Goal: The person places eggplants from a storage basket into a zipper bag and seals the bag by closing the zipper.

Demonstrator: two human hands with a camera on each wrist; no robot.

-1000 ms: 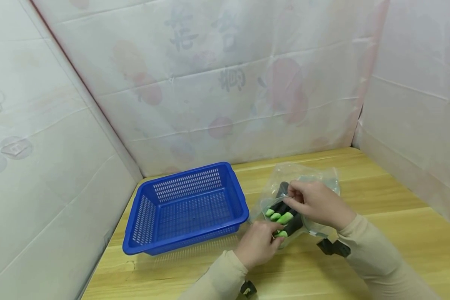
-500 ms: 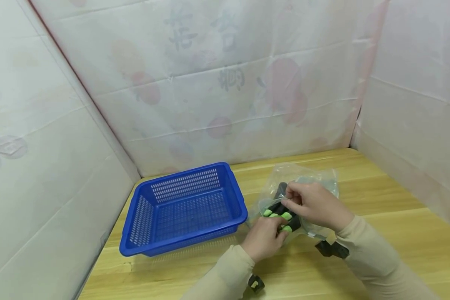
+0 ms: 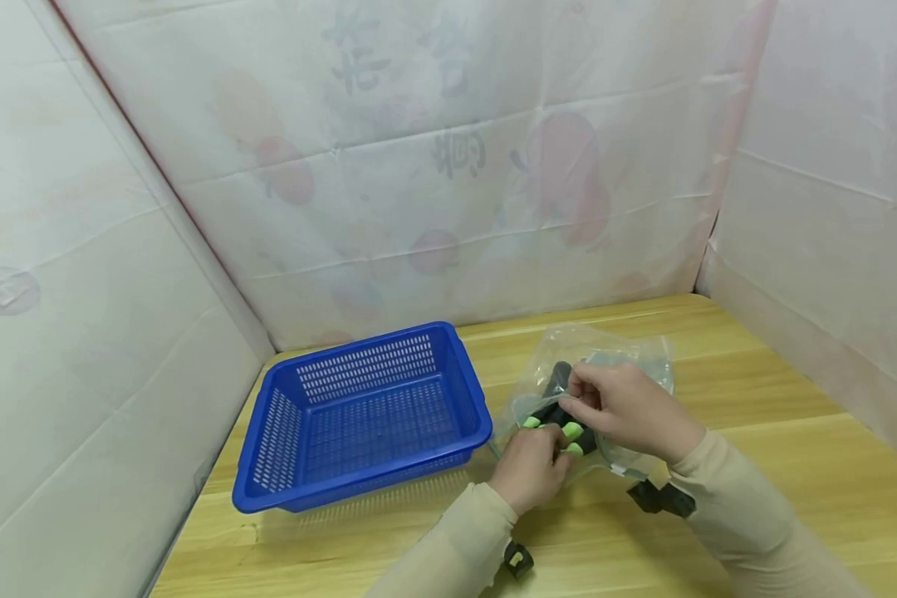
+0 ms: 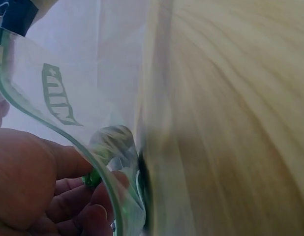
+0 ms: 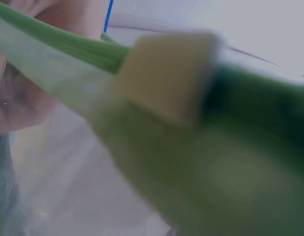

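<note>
A clear zip bag (image 3: 568, 342) with a green-edged mouth lies on the table, holding several long dark eggplants (image 3: 556, 378) with light green ends. My right hand (image 3: 631, 411) pinches the bag's upper rim between thumb and fingers. Inside the mouth, my left hand (image 3: 529, 469) has its fingers curled about one of the eggplants. The left wrist view shows the thumb and fingers around a shiny green end (image 4: 91, 178), partly behind the clear plastic. A blurred pale zip slider (image 5: 167, 73) on the bag's edge fills much of the right wrist view.
A blue perforated plastic basket (image 3: 314, 480) stands left of the bag, with nothing inside. Both rest on a wood-grain table (image 3: 762, 390). White printed sheets (image 3: 389, 208) wall off the back and both sides.
My left hand has moved a little right and farther into the bag's mouth, covering more of the green ends. My right hand stays at the bag's rim.
</note>
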